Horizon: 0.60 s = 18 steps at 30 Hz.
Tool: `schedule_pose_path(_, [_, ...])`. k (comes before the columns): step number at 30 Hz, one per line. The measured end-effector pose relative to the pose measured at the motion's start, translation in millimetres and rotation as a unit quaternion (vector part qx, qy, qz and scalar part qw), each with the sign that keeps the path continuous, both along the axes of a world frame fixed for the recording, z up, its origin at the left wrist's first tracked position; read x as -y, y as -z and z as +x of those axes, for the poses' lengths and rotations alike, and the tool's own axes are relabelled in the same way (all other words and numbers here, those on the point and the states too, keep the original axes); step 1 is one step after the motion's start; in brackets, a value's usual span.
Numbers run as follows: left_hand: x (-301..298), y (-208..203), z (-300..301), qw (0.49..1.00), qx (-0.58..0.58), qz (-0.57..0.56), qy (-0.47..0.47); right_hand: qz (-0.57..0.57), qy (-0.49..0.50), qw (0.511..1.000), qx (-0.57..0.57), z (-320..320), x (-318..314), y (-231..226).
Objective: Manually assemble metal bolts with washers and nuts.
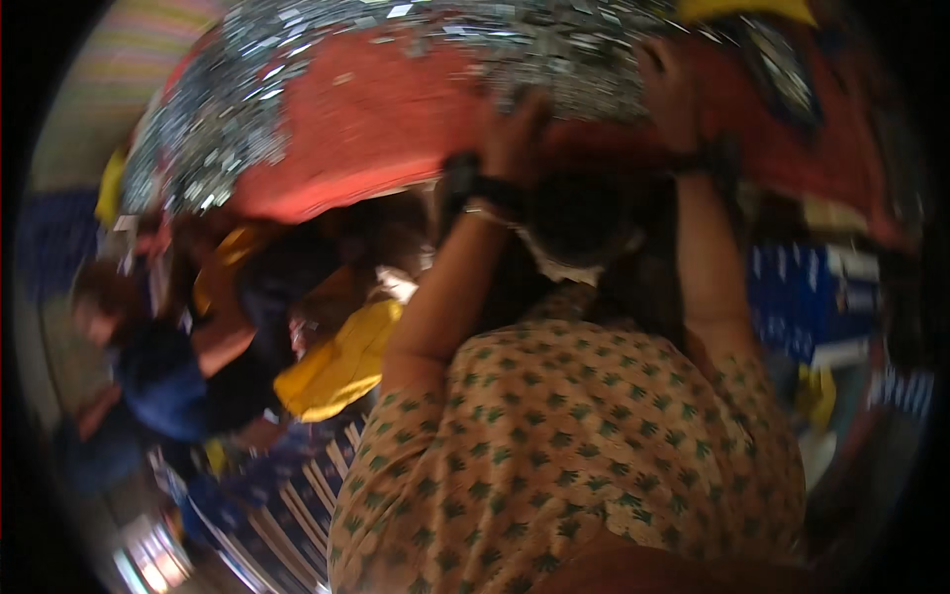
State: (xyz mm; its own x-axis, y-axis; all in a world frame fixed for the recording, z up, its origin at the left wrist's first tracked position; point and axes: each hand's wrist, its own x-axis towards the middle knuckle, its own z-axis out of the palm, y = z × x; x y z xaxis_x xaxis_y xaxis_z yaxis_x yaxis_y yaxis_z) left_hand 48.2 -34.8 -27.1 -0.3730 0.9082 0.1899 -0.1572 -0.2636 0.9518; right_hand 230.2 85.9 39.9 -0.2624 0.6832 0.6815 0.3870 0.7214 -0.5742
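Note:
A large heap of small, flat, shiny metal pieces (564,64) lies across a red-covered table (371,109). My left hand (517,134) reaches to the near edge of the heap, its blurred fingers looking spread. Farther right, my right hand (673,94) lies at the heap's right side with fingers apart. Part of the heap sits between both hands. Neither hand visibly grips a piece, though blur hides the fingertips. Dark bands circle both wrists.
At left another person (163,366) in dark blue sits close by. Yellow cloth (341,366) hangs beside my left arm. A blue-and-white box or stack (816,297) stands at right. A dark-rimmed oval holder of shiny pieces (782,69) lies at the table's right.

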Motion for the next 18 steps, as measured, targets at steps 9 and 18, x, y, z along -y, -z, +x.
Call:
schedule_pose_path(9, [-3,-18,29,0.995,0.067,-0.079,-0.014,-0.076,-0.015,0.976,0.203,56,-17,34])
schedule_pose_path(18, [-2,-27,27,0.995,0.075,-0.065,-0.009,-0.138,-0.126,0.947,0.26,46,5,21])
